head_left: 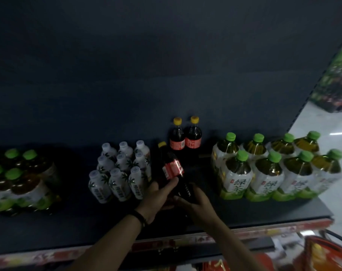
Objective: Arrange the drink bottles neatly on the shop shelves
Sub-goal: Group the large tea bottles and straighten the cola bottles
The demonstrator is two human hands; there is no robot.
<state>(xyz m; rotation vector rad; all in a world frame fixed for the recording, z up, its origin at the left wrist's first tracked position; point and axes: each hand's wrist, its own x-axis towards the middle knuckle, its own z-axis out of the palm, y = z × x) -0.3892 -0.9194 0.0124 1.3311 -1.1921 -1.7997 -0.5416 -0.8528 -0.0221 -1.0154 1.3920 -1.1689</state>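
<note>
Ideally, left hand (pixel 156 198) and right hand (pixel 197 204), fingers (pixel 169 184) curled round the tilted cola bottle (pixel 172 168), should set it upright just before the standing cola pair (pixel 185 140), label forward.

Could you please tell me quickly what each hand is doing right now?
The left hand grips the tilted dark bottle just below its red label.
The right hand holds the same bottle's lower end.

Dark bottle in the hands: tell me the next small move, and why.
Probably tip the dark bottle upright and set it down just in front of the two matching bottles. It is tilted, gripped low by the left hand and right hand, while those two stand upright at the back of the shelf with bare space before them.
</note>
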